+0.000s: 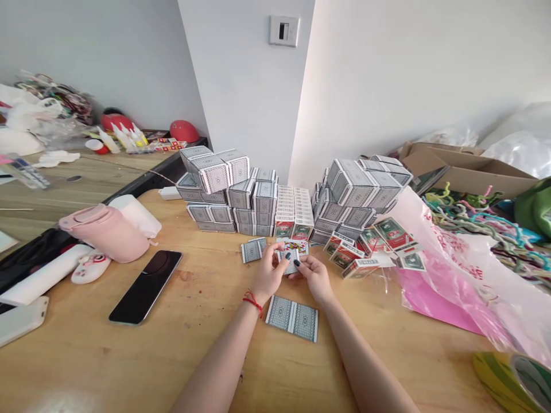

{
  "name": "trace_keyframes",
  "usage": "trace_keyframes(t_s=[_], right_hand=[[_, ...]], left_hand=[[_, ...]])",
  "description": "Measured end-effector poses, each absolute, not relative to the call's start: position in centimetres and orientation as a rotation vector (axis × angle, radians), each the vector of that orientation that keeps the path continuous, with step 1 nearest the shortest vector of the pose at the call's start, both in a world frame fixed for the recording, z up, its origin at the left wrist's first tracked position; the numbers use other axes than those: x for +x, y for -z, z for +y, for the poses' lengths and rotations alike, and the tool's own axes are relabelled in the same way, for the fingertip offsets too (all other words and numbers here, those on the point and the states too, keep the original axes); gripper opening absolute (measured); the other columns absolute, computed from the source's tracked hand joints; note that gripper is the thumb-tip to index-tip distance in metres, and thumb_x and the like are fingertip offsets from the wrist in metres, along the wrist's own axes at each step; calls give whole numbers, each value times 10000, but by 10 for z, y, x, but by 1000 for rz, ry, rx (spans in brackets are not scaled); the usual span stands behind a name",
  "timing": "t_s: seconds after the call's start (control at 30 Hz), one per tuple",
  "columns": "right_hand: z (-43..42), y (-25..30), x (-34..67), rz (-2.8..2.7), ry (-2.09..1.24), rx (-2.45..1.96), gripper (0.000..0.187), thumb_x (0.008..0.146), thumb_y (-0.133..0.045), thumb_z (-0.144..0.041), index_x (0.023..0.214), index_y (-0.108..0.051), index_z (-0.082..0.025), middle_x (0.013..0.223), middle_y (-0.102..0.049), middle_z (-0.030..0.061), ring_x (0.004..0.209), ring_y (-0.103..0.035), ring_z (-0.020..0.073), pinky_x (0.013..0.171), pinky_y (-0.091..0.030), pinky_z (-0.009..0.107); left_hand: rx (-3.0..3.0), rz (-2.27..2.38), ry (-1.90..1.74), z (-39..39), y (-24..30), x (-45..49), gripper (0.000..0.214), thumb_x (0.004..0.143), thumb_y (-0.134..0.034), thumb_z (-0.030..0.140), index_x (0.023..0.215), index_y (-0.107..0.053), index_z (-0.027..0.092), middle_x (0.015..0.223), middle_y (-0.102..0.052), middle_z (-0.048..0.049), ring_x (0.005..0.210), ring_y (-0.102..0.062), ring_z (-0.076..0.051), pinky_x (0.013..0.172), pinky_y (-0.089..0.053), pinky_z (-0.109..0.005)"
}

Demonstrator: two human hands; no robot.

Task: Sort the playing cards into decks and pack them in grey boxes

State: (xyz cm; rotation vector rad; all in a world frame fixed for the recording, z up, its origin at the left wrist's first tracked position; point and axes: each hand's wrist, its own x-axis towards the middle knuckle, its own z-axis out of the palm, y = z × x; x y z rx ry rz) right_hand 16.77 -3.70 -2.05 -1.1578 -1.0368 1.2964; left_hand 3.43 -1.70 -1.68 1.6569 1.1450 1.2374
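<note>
My left hand (269, 275) and my right hand (315, 274) meet at the middle of the wooden table (172, 350), both closed on a small stack of playing cards (290, 259) with grey patterned backs. A red string is tied round my left wrist. Under the stack a face card (299, 246) lies face up. Two card piles (293, 318) lie side by side, face down, between my forearms. More face-down cards (253, 250) lie just left of my left hand.
Stacks of grey card boxes (224, 189) stand behind the hands, with more piled at the right (357, 195) and red-green packs (379, 246) spilled beside a pink plastic bag (434, 287). A black phone (145, 285) and a pink bottle (107, 232) lie left. Cardboard box (469, 169) back right.
</note>
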Motion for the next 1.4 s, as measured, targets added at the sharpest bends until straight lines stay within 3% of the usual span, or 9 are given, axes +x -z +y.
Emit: trace_keyframes(t_s=[0.13,0.33,0.53,0.63,0.83,1.0,1.17,1.3,1.4], right_hand=[[-42,22,157,-1100,-1303,-1223,382,702,-524,-565,720,-500,-185,513,-581,-18,392,-560,142,383,-439,234],[-48,25,147,-1313,-1065,-1440,474,792,-341,-592,602,-491,-185,310,-404,-56,256,-383,99,288,-245,200],[-49,23,147,-1314,-959,-1444,519,782,-319,-621,533,-455,-186,312,-390,-50,297,-354,97,340,-251,217],[-49,22,146,-1260,-939,-1449,510,781,-332,-614,514,-435,-192,317,-390,-46,299,-350,99,339,-250,221],[-46,22,148,-1150,-875,-1499,514,765,-335,-640,491,-396,-210,316,-391,-43,299,-379,111,340,-285,227],[-44,24,152,-1189,-925,-1476,543,774,-314,-642,495,-445,-195,334,-452,-17,324,-423,113,393,-337,222],[-40,27,155,-1198,-933,-1477,515,792,-327,-599,708,-580,-159,384,-496,-20,334,-434,120,384,-332,221],[-34,32,163,-1322,-558,-1598,395,793,-402,-507,767,-602,-167,538,-576,9,485,-508,140,497,-383,236],[-29,35,173,-1385,-267,-1707,309,792,-427,-425,843,-605,-178,636,-599,29,587,-522,163,590,-404,265]], left_hand=[[1681,1326,-1198,-18,25,41,158,818,-438,274,922,-480,164,908,-578,-62,871,-554,-165,776,-439,-317],[1639,1282,-1188,-20,21,43,145,835,-401,268,935,-437,168,806,-594,-44,708,-588,-137,628,-450,-255],[1549,1302,-1244,-23,16,49,220,806,-460,318,958,-473,160,858,-603,-62,633,-587,-124,564,-443,-235],[1522,1349,-1231,-22,18,47,293,806,-451,377,1000,-487,161,758,-610,-40,586,-570,-124,533,-421,-228],[1528,1244,-1006,-16,20,37,367,811,-365,464,645,-497,164,499,-481,28,399,-468,-98,402,-311,-203],[1620,1319,-1064,-12,15,32,376,782,-413,464,539,-413,177,428,-418,39,412,-420,-92,429,-279,-195],[1534,1563,-1174,-2,9,10,457,767,-413,495,439,-319,192,333,-369,37,364,-391,-92,418,-271,-204],[1369,1634,-1207,6,6,-8,449,750,-435,510,437,-369,196,305,-392,31,315,-430,-107,402,-314,-212],[1277,1632,-1226,11,7,-12,349,751,-450,469,600,-537,166,363,-469,22,332,-475,-123,392,-340,-216]])
